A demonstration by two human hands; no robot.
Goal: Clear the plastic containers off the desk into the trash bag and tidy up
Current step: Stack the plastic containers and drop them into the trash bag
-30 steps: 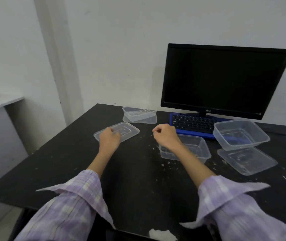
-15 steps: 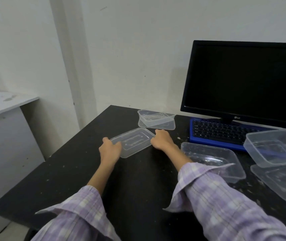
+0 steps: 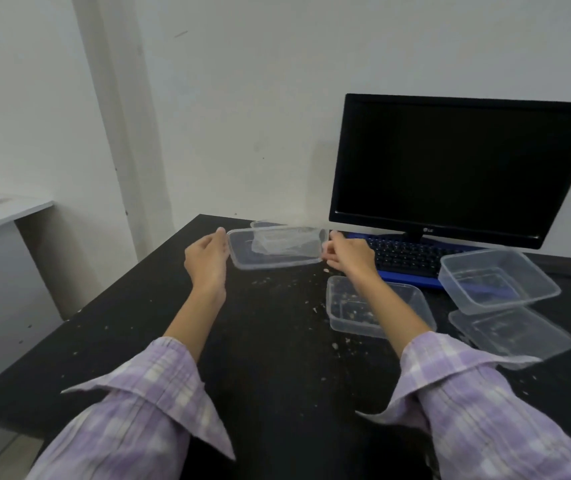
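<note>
Clear flat lid [image 3: 275, 249], transparent and rectangular, held at both ends by left hand [image 3: 208, 259] and right hand [image 3: 346, 254] fingers.

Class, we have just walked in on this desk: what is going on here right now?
A person in a lilac checked shirt is holding a clear plastic lid above the black desk, left hand and right hand at either end. Three clear containers lie by the keyboard, among crumbs. No trash bag shows.
</note>
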